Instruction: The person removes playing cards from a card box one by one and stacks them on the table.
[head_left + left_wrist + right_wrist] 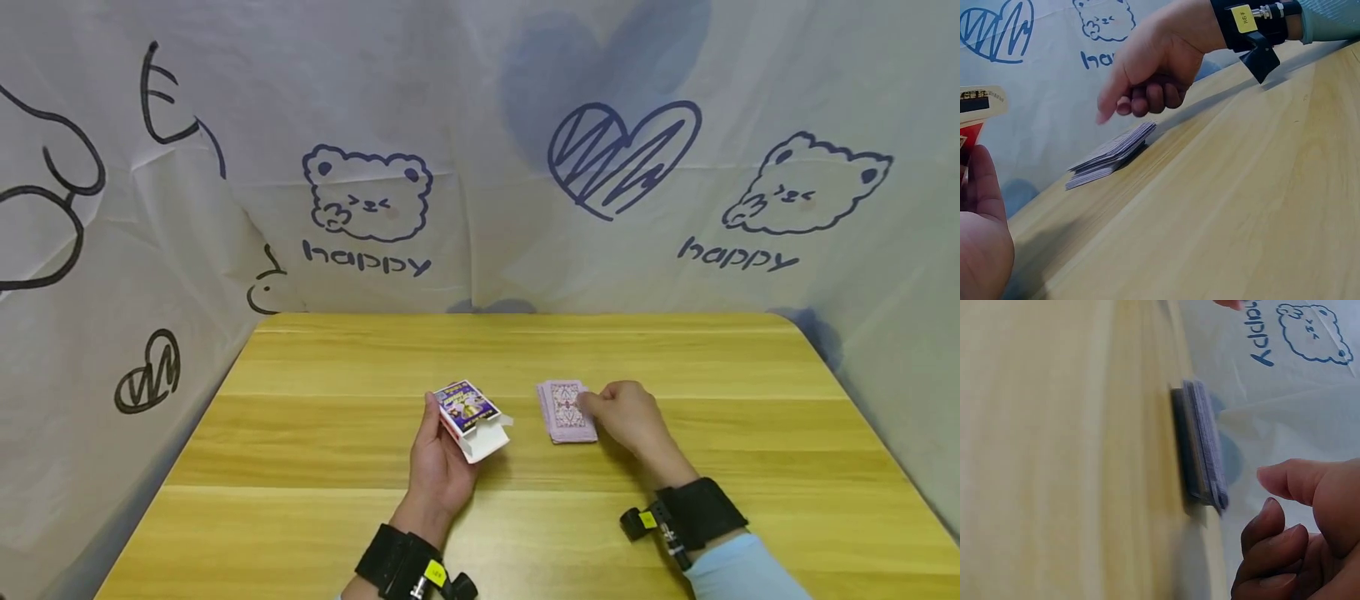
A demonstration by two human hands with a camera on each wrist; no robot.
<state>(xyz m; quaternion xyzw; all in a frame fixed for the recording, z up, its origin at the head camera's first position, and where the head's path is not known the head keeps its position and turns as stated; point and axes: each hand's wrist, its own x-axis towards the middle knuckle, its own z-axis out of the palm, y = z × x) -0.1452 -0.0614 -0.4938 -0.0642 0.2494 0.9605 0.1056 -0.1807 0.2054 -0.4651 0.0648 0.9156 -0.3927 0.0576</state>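
Observation:
My left hand (441, 475) holds a small playing-card box (469, 407), thumb along its left side and fingers underneath. The box has a purple and yellow printed face, and its white end flap hangs open toward me. To its right, a deck of playing cards (566, 412) lies face down on the table, patterned backs up, its edges slightly uneven. Over the deck's right edge hovers my right hand (633, 417), holding nothing. In the right wrist view a gap separates the thumb (1288, 480) from the loosely bent fingers, and the deck (1202, 444) stands apart from them.
The wood-grain table (300, 467) reaches back to a white cloth wall (480, 208) with drawn bears and hearts. Black straps with small cameras wrap both wrists, such as the right wrist strap (701, 510).

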